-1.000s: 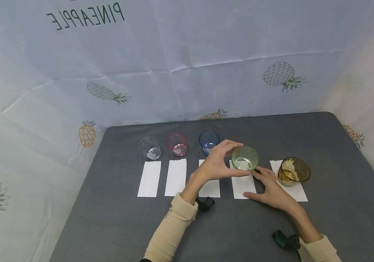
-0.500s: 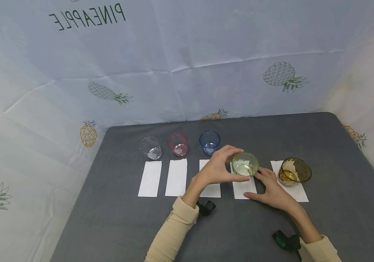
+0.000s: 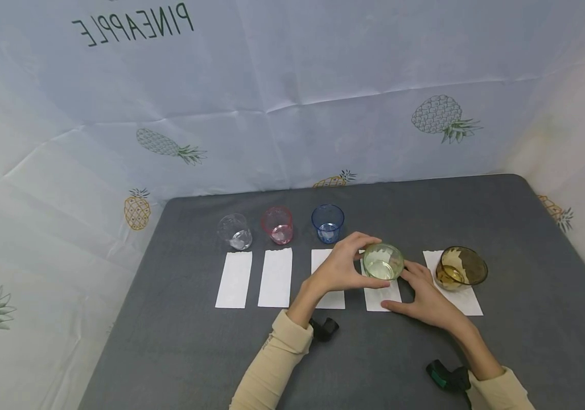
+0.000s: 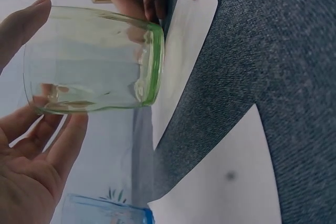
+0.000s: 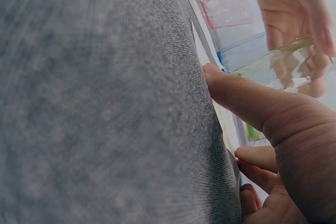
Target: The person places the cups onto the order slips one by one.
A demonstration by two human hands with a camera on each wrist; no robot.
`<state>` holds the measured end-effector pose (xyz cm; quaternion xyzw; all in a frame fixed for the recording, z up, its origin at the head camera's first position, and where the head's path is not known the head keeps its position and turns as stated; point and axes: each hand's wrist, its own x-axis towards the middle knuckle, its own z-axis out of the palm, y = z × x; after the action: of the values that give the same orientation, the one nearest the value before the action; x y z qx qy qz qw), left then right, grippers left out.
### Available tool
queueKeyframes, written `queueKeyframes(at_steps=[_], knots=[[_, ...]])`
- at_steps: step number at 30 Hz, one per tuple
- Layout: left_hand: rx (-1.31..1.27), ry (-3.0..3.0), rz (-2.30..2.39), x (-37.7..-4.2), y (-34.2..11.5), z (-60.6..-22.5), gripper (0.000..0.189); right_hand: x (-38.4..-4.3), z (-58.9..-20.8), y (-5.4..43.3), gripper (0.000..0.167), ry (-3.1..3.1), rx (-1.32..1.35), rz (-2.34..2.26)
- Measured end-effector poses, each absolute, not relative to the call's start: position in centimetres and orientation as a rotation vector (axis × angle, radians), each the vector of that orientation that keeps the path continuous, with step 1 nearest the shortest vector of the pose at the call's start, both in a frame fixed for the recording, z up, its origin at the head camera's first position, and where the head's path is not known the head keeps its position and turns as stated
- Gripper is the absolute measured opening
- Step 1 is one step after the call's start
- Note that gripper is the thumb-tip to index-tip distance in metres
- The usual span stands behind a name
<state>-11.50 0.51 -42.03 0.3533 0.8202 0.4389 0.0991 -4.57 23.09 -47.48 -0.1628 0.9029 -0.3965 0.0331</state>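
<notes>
My left hand (image 3: 342,266) holds a clear green-tinted drinking glass (image 3: 382,263) between thumb and fingers. In the left wrist view the glass (image 4: 94,66) stands upright, its thick green base close over a white paper strip (image 4: 184,51). That paper strip (image 3: 382,299) is fourth from the left in the head view. My right hand (image 3: 428,299) lies low beside the glass, thumb and fingers spread. Its thumb (image 5: 247,95) rests on the near part of the paper, and its fingertips lie close to the glass's right side.
An amber glass (image 3: 460,267) stands on the rightmost paper strip (image 3: 469,303). Behind the other strips stand a clear glass (image 3: 236,232), a pink-rimmed glass (image 3: 277,226) and a blue glass (image 3: 328,224). A white pineapple-print curtain (image 3: 292,85) hangs behind the grey table (image 3: 169,341).
My left hand has brought the green glass down and toward me, over the paper strip. My right hand has stayed nearly still.
</notes>
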Motion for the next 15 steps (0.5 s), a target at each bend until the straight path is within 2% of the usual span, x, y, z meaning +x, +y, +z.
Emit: queueKeyframes(at_steps=[5, 15], knots=[[1.015, 2.392, 1.321, -11.47, 0.58, -42.25, 0.075, -4.55, -47.41, 23.06, 0.078, 2.776, -0.502, -1.223], [0.984, 2.377, 1.326, -11.52, 0.47, -42.7, 0.075, -4.54, -47.19, 22.91, 0.086, 2.768, -0.468, -1.202]])
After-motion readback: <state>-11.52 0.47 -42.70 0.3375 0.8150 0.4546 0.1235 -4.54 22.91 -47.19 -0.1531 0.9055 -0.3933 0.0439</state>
